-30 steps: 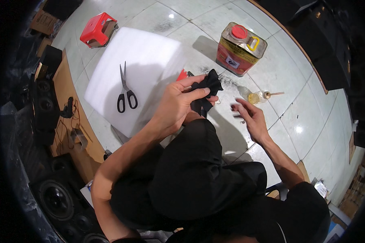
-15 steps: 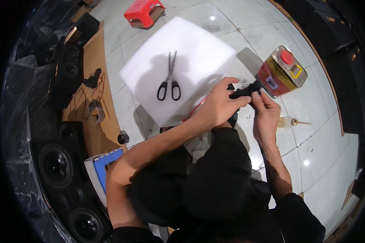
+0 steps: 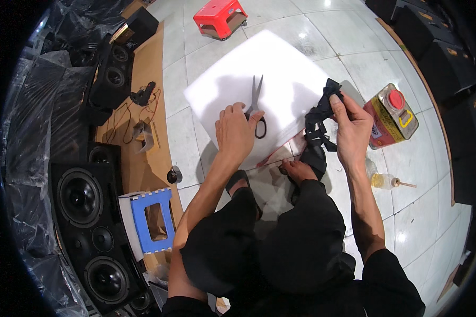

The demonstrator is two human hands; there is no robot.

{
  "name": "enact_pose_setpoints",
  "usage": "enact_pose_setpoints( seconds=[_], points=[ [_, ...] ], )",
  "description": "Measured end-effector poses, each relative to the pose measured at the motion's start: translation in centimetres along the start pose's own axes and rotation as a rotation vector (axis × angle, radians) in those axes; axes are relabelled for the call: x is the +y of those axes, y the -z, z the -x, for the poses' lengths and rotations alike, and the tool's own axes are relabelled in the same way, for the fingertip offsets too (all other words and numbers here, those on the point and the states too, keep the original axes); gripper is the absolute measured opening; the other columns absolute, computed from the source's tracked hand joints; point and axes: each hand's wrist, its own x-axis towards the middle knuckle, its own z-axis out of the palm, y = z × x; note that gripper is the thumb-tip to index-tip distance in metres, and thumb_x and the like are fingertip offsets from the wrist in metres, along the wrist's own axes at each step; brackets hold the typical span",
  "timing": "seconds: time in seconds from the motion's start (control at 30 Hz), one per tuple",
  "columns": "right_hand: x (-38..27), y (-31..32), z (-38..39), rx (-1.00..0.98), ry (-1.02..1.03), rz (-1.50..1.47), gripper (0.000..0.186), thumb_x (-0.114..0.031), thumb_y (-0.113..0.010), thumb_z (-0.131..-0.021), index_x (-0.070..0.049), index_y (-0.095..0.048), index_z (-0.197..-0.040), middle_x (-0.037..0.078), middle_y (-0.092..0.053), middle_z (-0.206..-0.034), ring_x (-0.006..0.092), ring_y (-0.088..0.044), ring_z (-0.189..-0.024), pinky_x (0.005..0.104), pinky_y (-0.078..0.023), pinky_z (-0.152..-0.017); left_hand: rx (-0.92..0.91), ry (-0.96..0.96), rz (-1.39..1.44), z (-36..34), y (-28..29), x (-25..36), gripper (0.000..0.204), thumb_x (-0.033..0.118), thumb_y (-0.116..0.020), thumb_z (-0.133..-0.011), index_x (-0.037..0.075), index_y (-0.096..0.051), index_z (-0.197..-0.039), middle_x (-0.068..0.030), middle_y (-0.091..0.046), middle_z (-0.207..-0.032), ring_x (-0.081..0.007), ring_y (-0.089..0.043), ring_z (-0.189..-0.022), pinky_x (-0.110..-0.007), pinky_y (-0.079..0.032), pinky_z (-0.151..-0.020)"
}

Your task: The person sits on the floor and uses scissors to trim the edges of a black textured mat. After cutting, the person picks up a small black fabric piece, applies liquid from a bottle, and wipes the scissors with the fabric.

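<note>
My left hand (image 3: 234, 134) is on a pair of scissors (image 3: 256, 94) with black handles. Its thumb and fingers close about the near handle, hiding one loop; the blades point away from me. The scissors lie on a thick white foam block (image 3: 272, 53). My right hand (image 3: 353, 127) pinches a bunch of black strips (image 3: 316, 119) between thumb and fingers. Those strips dangle in a tangle beside the foam's right corner, over my foot. Whether they are cloth or rubber I cannot tell.
A rectangular can with a red cap (image 3: 394, 113) stands at right, near a small jar of yellowish liquid (image 3: 381, 181) with a stick. A red stool (image 3: 217, 18) is beyond the foam. Black speakers (image 3: 79, 196) and a blue-faced box (image 3: 154, 244) line the left.
My left hand has left the black strips and moved left onto the scissors. My right hand has lifted the strips, which now hang loose. The view has shifted, so everything sits farther right.
</note>
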Motion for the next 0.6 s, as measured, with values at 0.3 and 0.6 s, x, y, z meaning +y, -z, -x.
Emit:
enact_pose_setpoints(
  seconds=[0.3,0.6],
  points=[
    [2.2,-3.3,-0.7,-0.106,-0.104,-0.18,0.035,-0.013,-0.066,-0.091,0.012,-0.061,-0.114,0.006,-0.066,-0.08,0.0105,-0.062,-0.07,0.0237,-0.053,-0.059,-0.2,0.088,0.422,-1.1,-0.4,-1.5,0.028,0.019,-0.067,-0.087,-0.007,-0.064,-0.099,-0.0122,-0.066,-0.078,-0.0208,-0.062,-0.071,-0.032,-0.049,-0.066],
    [1.7,-6.0,-0.6,-0.198,-0.281,-0.374,0.03,-0.015,-0.068,-0.09,0.006,-0.055,-0.108,0.008,-0.066,-0.082,0.0138,-0.065,-0.069,0.0249,-0.054,-0.065,-0.31,0.058,0.905,1.0,0.7,1.4,0.015,0.013,-0.059,-0.094,-0.001,-0.055,-0.097,0.0011,-0.053,-0.069,-0.0063,-0.046,-0.06,-0.023,-0.037,-0.054]
  ],
)
